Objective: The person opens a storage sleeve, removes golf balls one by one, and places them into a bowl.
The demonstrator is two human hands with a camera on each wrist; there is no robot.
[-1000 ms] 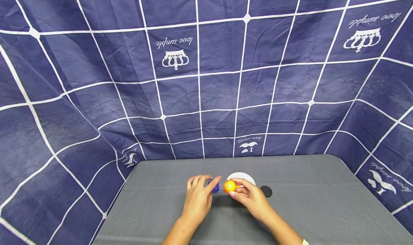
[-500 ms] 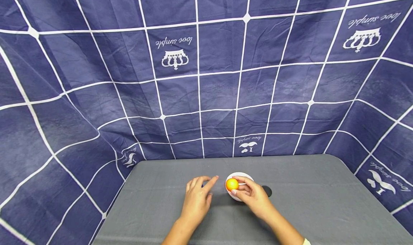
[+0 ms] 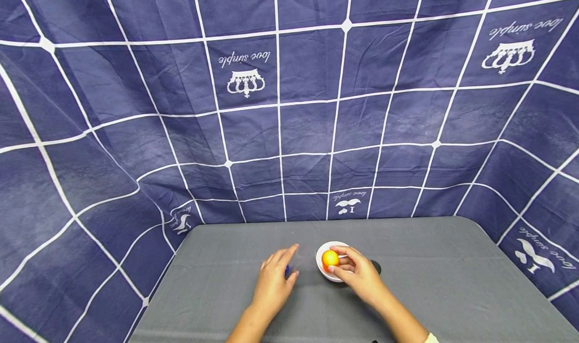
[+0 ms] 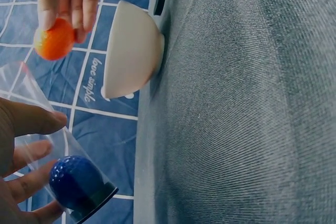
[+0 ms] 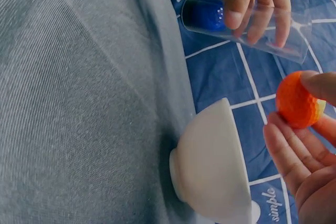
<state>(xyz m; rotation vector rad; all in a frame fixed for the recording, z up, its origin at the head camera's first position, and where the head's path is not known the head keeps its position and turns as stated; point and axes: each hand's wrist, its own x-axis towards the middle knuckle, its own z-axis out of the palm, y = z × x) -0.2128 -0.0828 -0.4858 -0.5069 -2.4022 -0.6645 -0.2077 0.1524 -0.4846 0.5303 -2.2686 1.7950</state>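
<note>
All legible text is white print on the blue grid cloth (image 3: 312, 127): "love simple", upside down in the head view, above crown signs (image 3: 246, 77) at upper centre-left and upper right. Lower down it repeats by moustache-and-heart signs (image 3: 536, 255) with a capital "I". Left wrist view reads "love simple" on that cloth, right wrist view just "simple".

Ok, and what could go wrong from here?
The right hand pinches the orange ball above the white bowl; if it slips or is released carelessly, it might strike the edge and bounce away.

The left hand holds the clear tube at a lean, with the blue ball at its lower end. The upper end looks uncapped, so tipping it the other way could let that ball roll out.
</note>
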